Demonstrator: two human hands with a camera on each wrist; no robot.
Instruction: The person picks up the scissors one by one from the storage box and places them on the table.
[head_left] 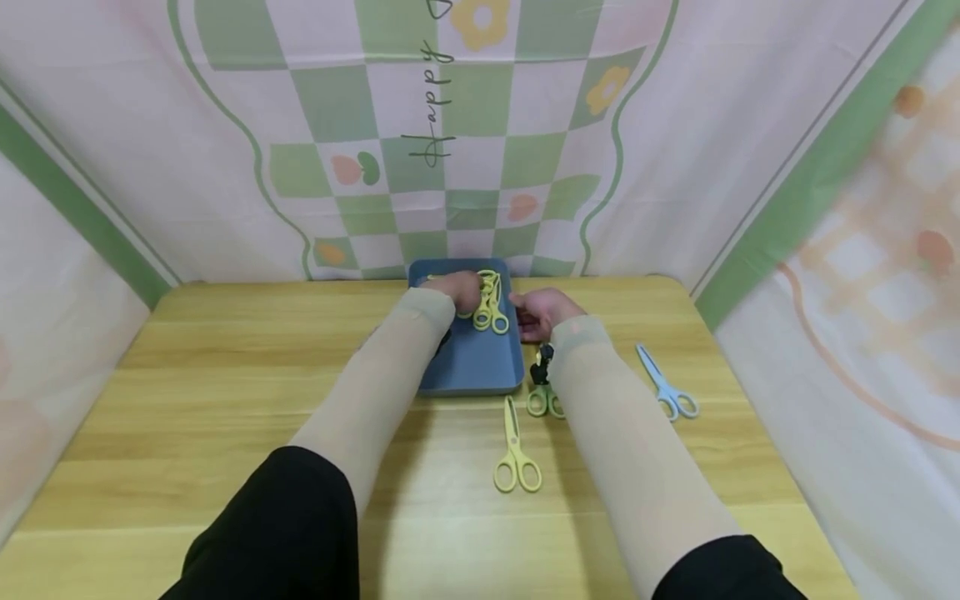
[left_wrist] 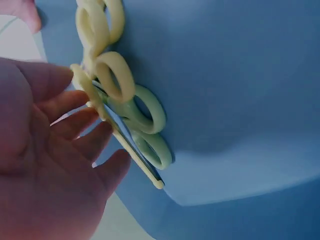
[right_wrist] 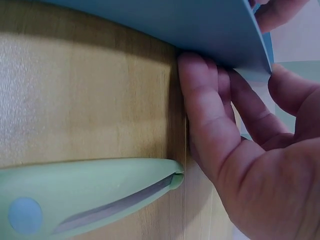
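The tray is free nearside; scissors obstruct beyond.

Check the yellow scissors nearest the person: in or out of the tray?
Out: yellow scissors lie on the tabletop, in front of the blue tray.

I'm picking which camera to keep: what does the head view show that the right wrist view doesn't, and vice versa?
Head only: heaped scissors in the blue tray, plus blue scissors and yellow scissors on the table.
Right wrist only: the blade end of the green scissors, with a pale blue dot.
Both: the right hand at the tray's side, the tray, the table and part of the green scissors.
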